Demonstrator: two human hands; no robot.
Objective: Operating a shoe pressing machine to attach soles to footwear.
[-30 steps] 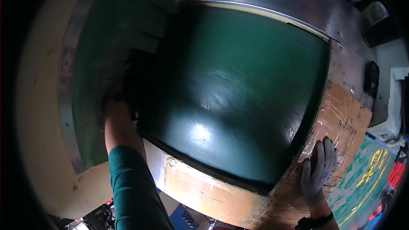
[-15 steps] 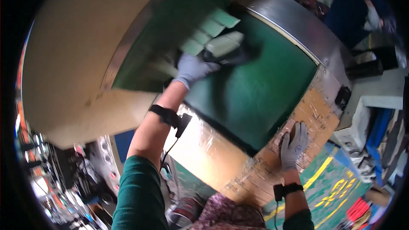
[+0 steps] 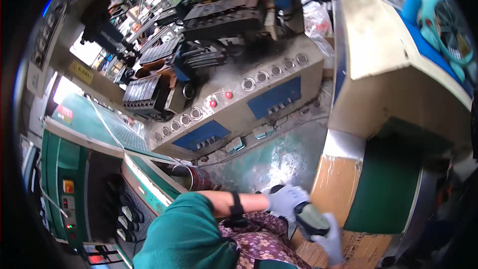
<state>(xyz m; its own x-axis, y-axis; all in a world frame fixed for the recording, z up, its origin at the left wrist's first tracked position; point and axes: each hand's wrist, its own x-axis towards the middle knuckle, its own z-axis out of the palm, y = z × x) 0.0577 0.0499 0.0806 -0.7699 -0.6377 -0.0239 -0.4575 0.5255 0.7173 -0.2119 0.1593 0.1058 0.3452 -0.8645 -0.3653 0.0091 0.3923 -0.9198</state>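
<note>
A dark shoe with a grey-green sole (image 3: 312,219) is held low in front of my body, its sole turned up. My left hand (image 3: 288,201), in a light grey glove, grips one end of it. At its other end my right hand (image 3: 329,241), gloved the same way, closes along the side; some of its fingers are hidden. Just right of the hands lies a green conveyor belt (image 3: 383,194), with taped brown cardboard (image 3: 336,182) along its edge.
On the left, several similar shoes (image 3: 128,219) lie on a green machine's conveyor, next to a control panel (image 3: 69,206). Ahead stands a press machine with red buttons (image 3: 228,95) and round gauges. A can (image 3: 199,178) is on the floor. A beige hood (image 3: 398,94) covers the belt at right.
My view has swung left, away from the belt. The shoe, earlier in my left hand over the belt, is now close to my body; my right hand has left the cardboard and joined it.
</note>
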